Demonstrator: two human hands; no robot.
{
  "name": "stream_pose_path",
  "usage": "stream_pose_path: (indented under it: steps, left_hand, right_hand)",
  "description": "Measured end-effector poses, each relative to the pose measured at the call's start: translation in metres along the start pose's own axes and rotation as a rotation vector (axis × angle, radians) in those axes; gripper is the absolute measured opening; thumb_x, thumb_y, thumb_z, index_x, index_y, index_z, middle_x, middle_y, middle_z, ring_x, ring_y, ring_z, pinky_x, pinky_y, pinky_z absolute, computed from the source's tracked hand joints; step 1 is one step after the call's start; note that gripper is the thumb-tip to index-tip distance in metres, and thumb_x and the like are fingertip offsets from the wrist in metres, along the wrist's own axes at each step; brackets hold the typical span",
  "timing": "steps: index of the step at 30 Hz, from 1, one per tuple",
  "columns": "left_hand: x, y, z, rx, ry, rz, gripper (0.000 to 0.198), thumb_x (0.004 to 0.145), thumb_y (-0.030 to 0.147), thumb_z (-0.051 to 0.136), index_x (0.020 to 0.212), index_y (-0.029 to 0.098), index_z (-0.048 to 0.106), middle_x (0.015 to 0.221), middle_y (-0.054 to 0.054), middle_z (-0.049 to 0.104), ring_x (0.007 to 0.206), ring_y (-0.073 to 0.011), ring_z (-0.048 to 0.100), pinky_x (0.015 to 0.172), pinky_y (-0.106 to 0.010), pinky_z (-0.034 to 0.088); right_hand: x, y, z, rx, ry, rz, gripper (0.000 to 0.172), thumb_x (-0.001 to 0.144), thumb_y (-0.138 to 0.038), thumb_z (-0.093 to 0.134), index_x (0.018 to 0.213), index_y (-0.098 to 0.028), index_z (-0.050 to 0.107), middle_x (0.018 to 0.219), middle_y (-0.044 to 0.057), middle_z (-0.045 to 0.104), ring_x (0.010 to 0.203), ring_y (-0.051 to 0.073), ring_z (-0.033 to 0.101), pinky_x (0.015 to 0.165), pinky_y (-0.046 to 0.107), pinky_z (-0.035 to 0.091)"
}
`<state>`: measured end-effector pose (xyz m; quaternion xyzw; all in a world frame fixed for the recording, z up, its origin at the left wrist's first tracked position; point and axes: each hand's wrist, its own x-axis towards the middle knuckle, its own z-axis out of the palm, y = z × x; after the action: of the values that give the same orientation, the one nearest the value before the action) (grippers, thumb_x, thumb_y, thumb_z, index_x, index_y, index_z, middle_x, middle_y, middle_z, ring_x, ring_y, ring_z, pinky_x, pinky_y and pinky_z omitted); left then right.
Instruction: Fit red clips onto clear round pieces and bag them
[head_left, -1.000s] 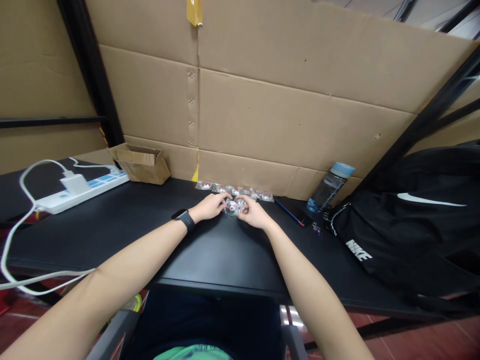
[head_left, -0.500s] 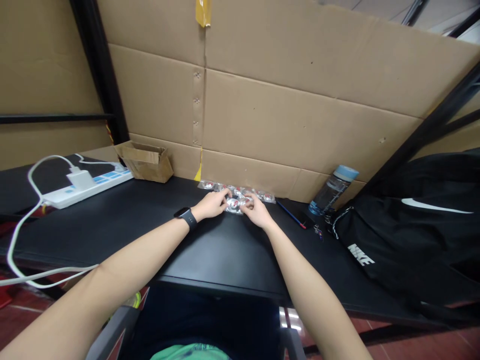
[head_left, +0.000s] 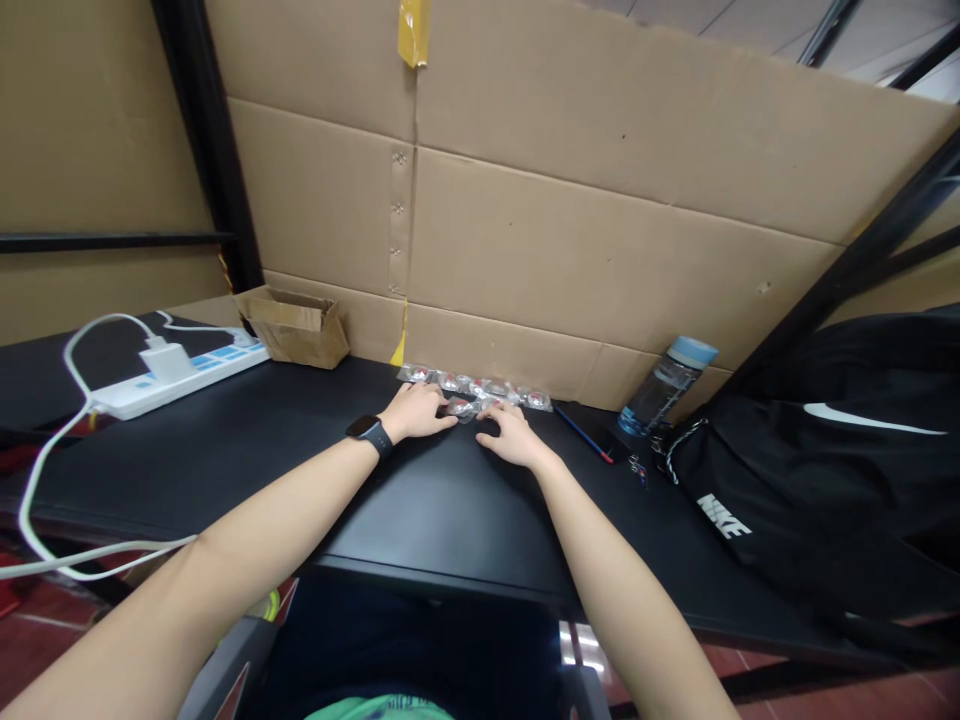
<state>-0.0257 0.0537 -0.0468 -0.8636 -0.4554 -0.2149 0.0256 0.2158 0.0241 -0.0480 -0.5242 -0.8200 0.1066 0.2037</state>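
Observation:
Several small clear plastic packets [head_left: 537, 399], each with a round silvery and red item inside, lie in a row along the foot of the cardboard. In front of that row is another packet [head_left: 460, 408], between my two hands. My left hand [head_left: 417, 411], with a dark watch on its wrist, rests palm down at the left end of this front packet, thumb spread from the fingers. At its right end my right hand [head_left: 510, 436] has its fingers apart and fingertips touching the plastic. Neither hand is closed around anything. Some packets are partly covered by my fingers.
Upright cardboard [head_left: 540, 240] backs the black table [head_left: 450, 500]. On the left are an open cardboard box [head_left: 304, 335] and a white power strip [head_left: 180, 378] with cables. To the right lie a blue pencil-like stick [head_left: 585, 434], a water bottle [head_left: 667, 385], keys [head_left: 637, 469] and a black bag [head_left: 825, 480].
Both hands have loosened from the front packet and opened. The packet now lies lower and closer against the back row. My right hand has drawn slightly down and toward me.

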Motion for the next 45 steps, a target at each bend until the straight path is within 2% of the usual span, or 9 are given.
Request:
stream_pose_path:
  steps: [5, 10, 13, 16, 18, 21, 25, 31, 45]
  left_hand:
    - [0.005, 0.007, 0.008, 0.084, 0.163, -0.008, 0.025, 0.086, 0.042, 0.064, 0.080, 0.019, 0.070, 0.099, -0.012, 0.068, 0.103, -0.0302, 0.058, 0.098, -0.044, 0.039]
    - [0.008, 0.002, 0.006, 0.050, 0.118, -0.012, 0.036, 0.093, 0.045, 0.054, 0.077, 0.018, 0.072, 0.095, -0.011, 0.068, 0.096, -0.0261, 0.061, 0.094, -0.040, 0.043]
    - [0.006, -0.011, -0.002, 0.010, 0.080, -0.032, 0.035, 0.095, 0.044, 0.050, 0.087, 0.020, 0.075, 0.104, -0.010, 0.070, 0.102, -0.0257, 0.063, 0.095, -0.038, 0.044]
    - [0.002, -0.026, -0.006, -0.001, 0.084, -0.126, 0.036, 0.091, 0.042, 0.054, 0.118, 0.022, 0.068, 0.133, -0.011, 0.061, 0.121, -0.0282, 0.057, 0.100, -0.042, 0.043]
    - [-0.001, -0.035, -0.005, -0.003, 0.065, -0.189, 0.051, 0.091, 0.045, 0.052, 0.137, 0.024, 0.055, 0.149, -0.011, 0.048, 0.136, -0.0309, 0.045, 0.105, -0.047, 0.041]
    - [-0.003, -0.041, 0.005, -0.016, -0.032, -0.261, 0.058, 0.094, 0.048, 0.043, 0.148, 0.027, 0.043, 0.159, -0.009, 0.036, 0.147, -0.0335, 0.029, 0.109, -0.059, 0.035]
    - [-0.001, -0.042, 0.018, -0.037, -0.200, -0.316, 0.060, 0.095, 0.054, 0.035, 0.150, 0.029, 0.044, 0.161, -0.007, 0.032, 0.148, -0.0379, 0.026, 0.113, -0.065, 0.024]
    - [-0.001, -0.037, 0.019, -0.045, -0.205, -0.294, 0.061, 0.094, 0.052, 0.036, 0.148, 0.028, 0.047, 0.159, -0.007, 0.036, 0.147, -0.0398, 0.026, 0.114, -0.064, 0.024]
    - [0.002, -0.044, 0.028, -0.044, -0.216, -0.304, 0.063, 0.092, 0.053, 0.034, 0.149, 0.029, 0.046, 0.160, -0.005, 0.036, 0.148, -0.0407, 0.024, 0.115, -0.065, 0.022]
  right_hand:
    - [-0.003, -0.004, -0.003, -0.009, -0.061, 0.036, 0.033, 0.083, -0.034, 0.069, 0.115, -0.028, 0.064, 0.134, 0.009, 0.050, 0.129, 0.031, 0.043, 0.102, 0.054, 0.036]
    - [-0.005, 0.004, -0.014, -0.023, -0.037, 0.056, 0.050, 0.084, -0.037, 0.068, 0.131, -0.029, 0.057, 0.148, 0.009, 0.045, 0.139, 0.030, 0.037, 0.110, 0.052, 0.030]
    - [-0.007, 0.014, -0.026, -0.045, -0.021, 0.171, 0.078, 0.086, -0.044, 0.063, 0.155, -0.029, 0.029, 0.160, 0.014, 0.031, 0.148, 0.031, 0.026, 0.114, 0.055, 0.023]
    - [-0.010, 0.025, -0.036, -0.087, -0.087, 0.279, 0.088, 0.086, -0.051, 0.062, 0.158, -0.033, 0.015, 0.166, 0.012, 0.016, 0.152, 0.034, 0.014, 0.113, 0.062, 0.019]
    - [-0.013, 0.032, -0.040, -0.118, -0.162, 0.356, 0.088, 0.084, -0.052, 0.063, 0.158, -0.035, 0.019, 0.167, 0.011, 0.010, 0.152, 0.036, 0.011, 0.112, 0.066, 0.018]
    - [-0.016, 0.041, -0.039, -0.151, -0.226, 0.427, 0.088, 0.083, -0.054, 0.063, 0.157, -0.037, 0.019, 0.168, 0.007, 0.007, 0.152, 0.039, 0.007, 0.112, 0.069, 0.015]
    - [-0.013, 0.048, -0.030, -0.113, -0.245, 0.444, 0.080, 0.086, -0.058, 0.054, 0.157, -0.034, 0.026, 0.167, 0.007, 0.014, 0.152, 0.040, 0.011, 0.114, 0.067, 0.016]
    - [-0.011, 0.045, -0.025, -0.080, -0.225, 0.385, 0.076, 0.083, -0.052, 0.058, 0.152, -0.028, 0.039, 0.165, 0.009, 0.021, 0.152, 0.038, 0.014, 0.116, 0.064, 0.016]
    - [-0.013, 0.039, -0.030, -0.091, -0.216, 0.362, 0.072, 0.083, -0.048, 0.061, 0.150, -0.028, 0.042, 0.163, 0.010, 0.026, 0.150, 0.040, 0.020, 0.115, 0.064, 0.021]
